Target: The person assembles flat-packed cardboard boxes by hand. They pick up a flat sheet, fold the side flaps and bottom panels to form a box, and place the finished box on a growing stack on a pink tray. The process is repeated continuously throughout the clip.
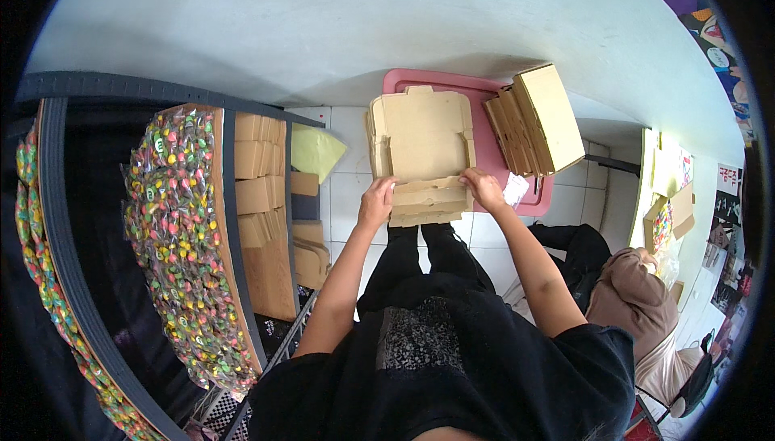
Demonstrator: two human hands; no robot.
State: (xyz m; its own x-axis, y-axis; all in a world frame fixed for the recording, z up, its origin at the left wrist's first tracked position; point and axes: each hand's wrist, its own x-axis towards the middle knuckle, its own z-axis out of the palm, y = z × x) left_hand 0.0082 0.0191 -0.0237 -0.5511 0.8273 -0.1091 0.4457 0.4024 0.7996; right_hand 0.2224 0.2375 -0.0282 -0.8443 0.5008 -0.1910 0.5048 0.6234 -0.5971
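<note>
A stack of flat, unfolded brown cardboard boxes point(421, 138) lies in front of me, partly over a pink tray point(483, 86). My left hand point(376, 202) grips the near flap of the top box on its left side. My right hand point(483, 189) grips the same flap on its right side. The flap point(428, 195) is bent up toward me between both hands. My black-clad legs sit just below the stack.
Folded brown boxes point(539, 119) lean on the tray's right side. A shelf on my left holds stacked brown boxes point(260, 191) and bags of colourful sweets point(182, 239). A yellow sheet point(316, 152) lies by the shelf. Another person point(638, 304) crouches at lower right.
</note>
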